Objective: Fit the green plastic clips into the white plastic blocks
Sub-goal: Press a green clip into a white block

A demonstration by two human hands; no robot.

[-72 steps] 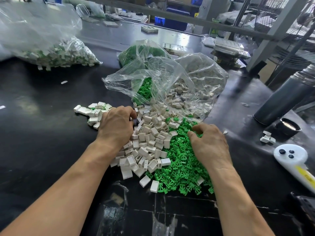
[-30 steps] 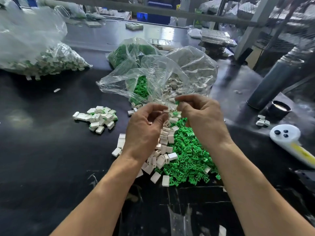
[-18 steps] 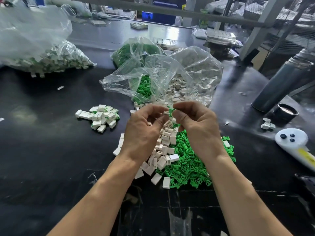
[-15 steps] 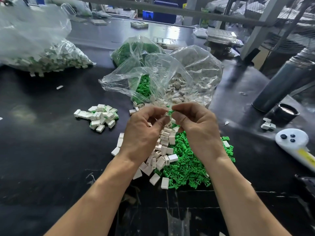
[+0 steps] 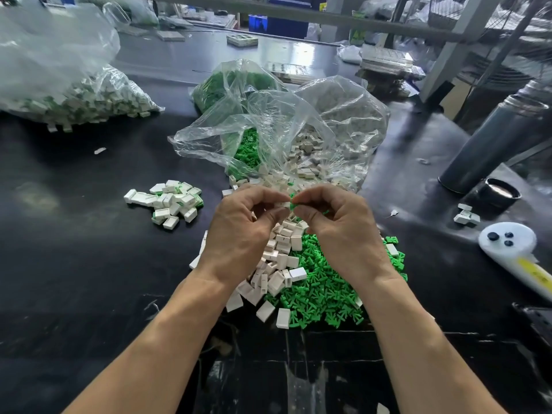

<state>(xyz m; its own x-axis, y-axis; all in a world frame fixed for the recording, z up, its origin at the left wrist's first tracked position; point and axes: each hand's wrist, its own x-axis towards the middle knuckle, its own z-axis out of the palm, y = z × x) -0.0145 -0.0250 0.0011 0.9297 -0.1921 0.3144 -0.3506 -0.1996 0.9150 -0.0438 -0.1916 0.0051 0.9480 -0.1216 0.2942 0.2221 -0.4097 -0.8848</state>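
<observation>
My left hand (image 5: pixel 239 231) pinches a small white block (image 5: pixel 283 203) between thumb and fingers, raised above the table. My right hand (image 5: pixel 340 228) pinches a green clip (image 5: pixel 293 204) whose tip meets the block's end. Below the hands lies a heap of loose white blocks (image 5: pixel 279 261) and, to its right, a heap of green clips (image 5: pixel 322 291). A small pile of blocks with green clips in them (image 5: pixel 168 201) sits to the left.
Open clear bags of green clips (image 5: pixel 239 82) and white blocks (image 5: pixel 337 127) lie behind the heaps. A large bag of fitted pieces (image 5: pixel 68 94) is far left. A grey cylinder flask (image 5: pixel 493 141), its cap (image 5: pixel 501 194), and a white controller (image 5: pixel 513 252) stand at right.
Both hands rose from the heaps, the left with a white block and the right with a green clip, and came together. In the last half second they barely moved.
</observation>
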